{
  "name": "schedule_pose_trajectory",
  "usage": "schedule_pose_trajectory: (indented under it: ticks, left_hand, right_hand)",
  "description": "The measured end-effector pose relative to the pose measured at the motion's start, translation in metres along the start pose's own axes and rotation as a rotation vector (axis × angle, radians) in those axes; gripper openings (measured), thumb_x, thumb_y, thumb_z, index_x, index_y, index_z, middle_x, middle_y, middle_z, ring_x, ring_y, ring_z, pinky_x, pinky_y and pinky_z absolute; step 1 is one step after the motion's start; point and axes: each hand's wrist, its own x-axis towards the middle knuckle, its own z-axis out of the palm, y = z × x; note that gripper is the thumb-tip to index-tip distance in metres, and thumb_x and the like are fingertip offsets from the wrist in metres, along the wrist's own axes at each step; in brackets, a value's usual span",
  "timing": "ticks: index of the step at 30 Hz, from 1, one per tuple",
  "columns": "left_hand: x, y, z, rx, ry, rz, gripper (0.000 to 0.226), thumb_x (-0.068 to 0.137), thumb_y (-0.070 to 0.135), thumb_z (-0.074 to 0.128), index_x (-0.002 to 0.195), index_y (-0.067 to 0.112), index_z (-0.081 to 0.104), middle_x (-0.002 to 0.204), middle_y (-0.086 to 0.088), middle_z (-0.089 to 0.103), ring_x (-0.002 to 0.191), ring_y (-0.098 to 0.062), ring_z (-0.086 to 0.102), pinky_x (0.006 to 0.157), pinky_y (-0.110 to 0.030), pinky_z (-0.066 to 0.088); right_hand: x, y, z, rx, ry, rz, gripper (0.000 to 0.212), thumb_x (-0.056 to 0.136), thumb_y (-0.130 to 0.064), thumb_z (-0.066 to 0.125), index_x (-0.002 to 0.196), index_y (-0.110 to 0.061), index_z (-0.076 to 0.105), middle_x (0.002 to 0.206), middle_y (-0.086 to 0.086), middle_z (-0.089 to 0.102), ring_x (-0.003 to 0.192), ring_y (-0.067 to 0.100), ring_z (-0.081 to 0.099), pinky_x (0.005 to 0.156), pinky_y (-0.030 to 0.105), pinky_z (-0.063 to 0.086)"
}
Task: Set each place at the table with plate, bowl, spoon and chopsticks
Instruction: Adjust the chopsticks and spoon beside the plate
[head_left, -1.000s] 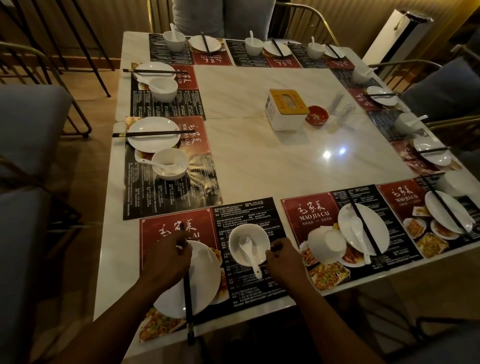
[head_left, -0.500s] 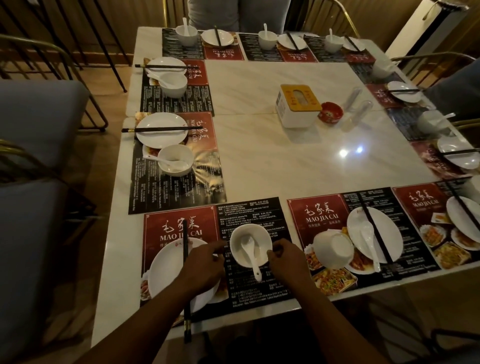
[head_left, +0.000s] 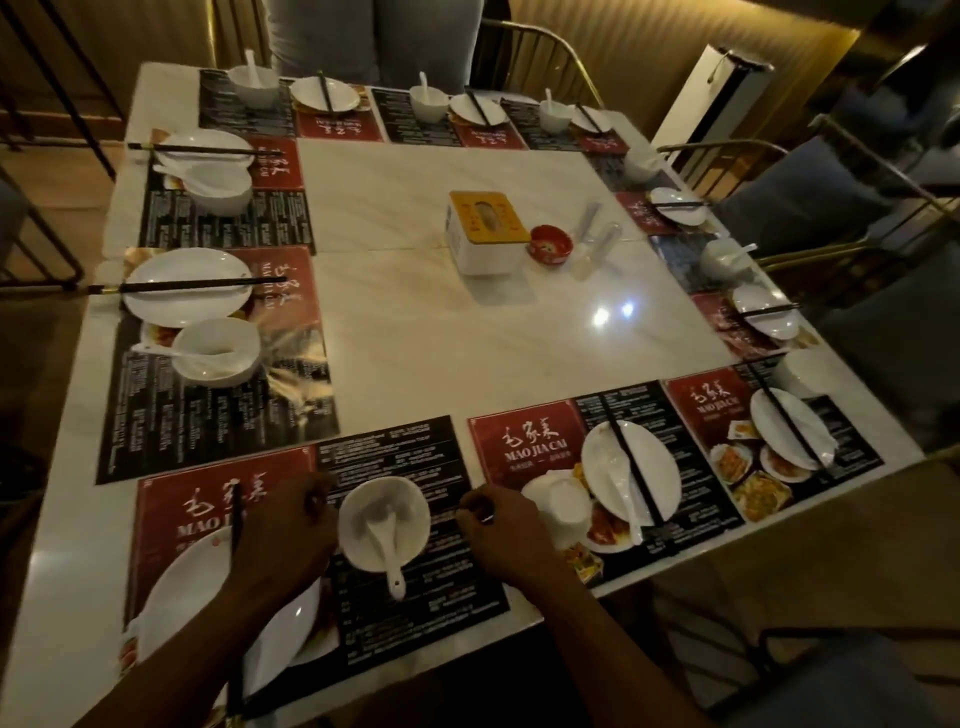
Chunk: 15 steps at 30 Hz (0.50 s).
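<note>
Left hand (head_left: 288, 530), off the chopsticks (head_left: 236, 525) it touched a second ago, now curls against the left rim of the bowl (head_left: 402, 501); grip unclear. Right hand (head_left: 501, 527) curls just right of the bowl, not touching, hold unclear. Spoon (head_left: 389, 551) lies in the bowl between the hands; plate (head_left: 176, 603) sits under the left forearm.

tissue box (head_left: 485, 231), red dish (head_left: 550, 245), centre.

We see a white marble table (head_left: 467, 338) with faint grey veins. The near placemat (head_left: 415, 608) is half red with pale lettering, half black with fine white print. Its plate (head_left: 176, 597), bowl (head_left: 358, 509) and spoon (head_left: 389, 551) are plain white, its chopsticks (head_left: 236, 519) black. The central tissue box (head_left: 483, 254) is white with a yellow top; the small dish (head_left: 549, 244) is red.
</note>
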Motion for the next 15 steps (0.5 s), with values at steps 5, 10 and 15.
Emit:
schedule_pose_trajectory:
  ticks: [5,10,15]
  left_hand:
    - [0.019,0.054,0.038,0.050,0.083,0.175,0.034,0.086,0.005,0.070,0.119,0.016,0.068,0.112,0.000,0.068,0.098,-0.014,0.063,0.087,-0.034,0.054]
    - [0.033,0.112,0.112,0.045,0.097,0.163,0.029,0.085,0.009,0.071,0.113,0.016,0.070,0.107,0.004,0.069,0.092,-0.007,0.060,0.078,-0.018,0.047]
    - [0.013,0.141,0.180,0.062,0.012,-0.029,0.032,0.089,0.028,0.065,0.121,0.024,0.067,0.110,0.004,0.066,0.086,-0.004,0.061,0.071,-0.017,0.047]
  right_hand:
    - [0.032,0.023,-0.075,0.008,0.043,-0.150,0.015,0.091,-0.031,0.067,0.104,-0.025,0.071,0.093,-0.011,0.072,0.085,0.000,0.066,0.079,0.021,0.055]
    - [0.069,0.069,-0.130,-0.169,0.013,-0.292,0.031,0.089,-0.038,0.068,0.117,-0.025,0.062,0.108,-0.009,0.065,0.096,0.006,0.060,0.084,0.024,0.050]
    - [0.077,0.111,-0.132,-0.577,-0.371,-0.562,0.084,0.074,-0.062,0.073,0.145,-0.034,0.036,0.151,0.000,0.037,0.136,0.023,0.037,0.111,0.041,0.037]
